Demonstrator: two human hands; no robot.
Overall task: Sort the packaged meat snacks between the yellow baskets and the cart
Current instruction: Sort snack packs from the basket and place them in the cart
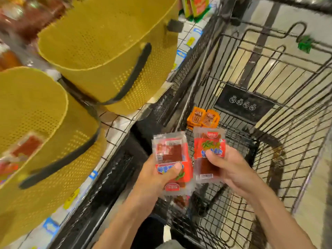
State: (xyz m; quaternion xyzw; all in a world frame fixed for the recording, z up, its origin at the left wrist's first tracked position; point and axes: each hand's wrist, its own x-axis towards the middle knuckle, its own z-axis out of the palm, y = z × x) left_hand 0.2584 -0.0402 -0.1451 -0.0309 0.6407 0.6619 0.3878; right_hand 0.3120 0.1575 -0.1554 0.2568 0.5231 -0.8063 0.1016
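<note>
On shelf (116, 125) at left: far basket (107, 51) behind near basket (59, 177), packet (27, 148) inside the near one. At right: cart (269, 87), pouches (203, 118) in its far corner.

Head camera looks down, close over the cart (244, 103)

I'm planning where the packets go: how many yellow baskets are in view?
2. The far basket sits on the shelf at upper left, beside the cart; the near basket is at lower left, with a red packet inside. Others may lie outside the frame.
</note>
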